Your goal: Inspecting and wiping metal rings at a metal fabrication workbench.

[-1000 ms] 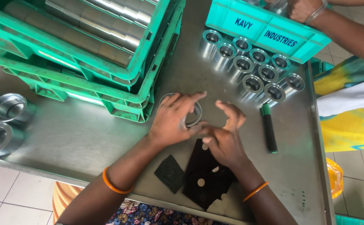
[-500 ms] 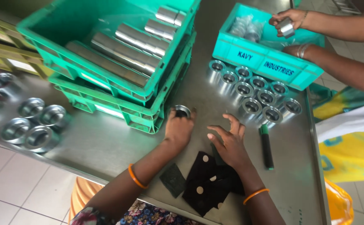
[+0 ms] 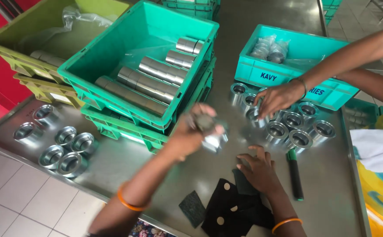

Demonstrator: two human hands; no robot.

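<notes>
Where it pressed the ring to the table a second ago, the left hand now lifts the ring, gripped, toward the crate beyond it. The right hand rests open, holding nothing, on the cloth beside it.

The left hand is raised at the centre of the frame, blurred, fingers curled closed. The right hand is held low, right of centre, palm down, fingers spread. Both forearms are extended from the bottom edge.
</notes>
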